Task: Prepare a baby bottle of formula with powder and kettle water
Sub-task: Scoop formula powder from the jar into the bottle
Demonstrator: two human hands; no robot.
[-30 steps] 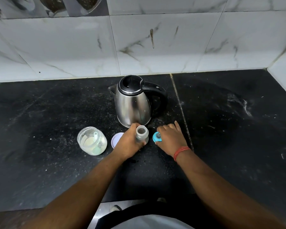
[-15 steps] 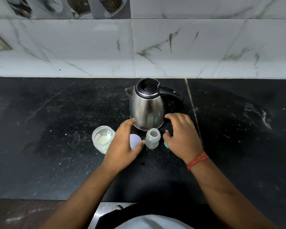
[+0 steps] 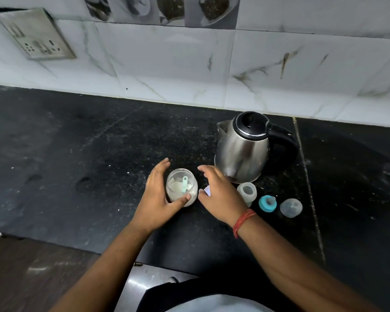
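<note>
A clear jar of pale formula powder with a green scoop inside stands open on the black counter. My left hand wraps around its left side, thumb on the front. My right hand hovers just right of the jar, fingers spread, holding nothing. The jar's white lid peeks out under that hand. The small open baby bottle stands right of my right hand. A teal nipple ring and a clear dome cap lie beside it. The steel kettle stands behind, lid shut.
The black stone counter meets a white marble-tiled wall at the back. A wall socket plate sits on the wall at upper left. The counter's front edge runs near my body, with brown floor below left.
My left hand let go of the baby bottle and moved left onto the powder jar. My right hand left the teal ring and came over beside the jar. The view shifted left.
</note>
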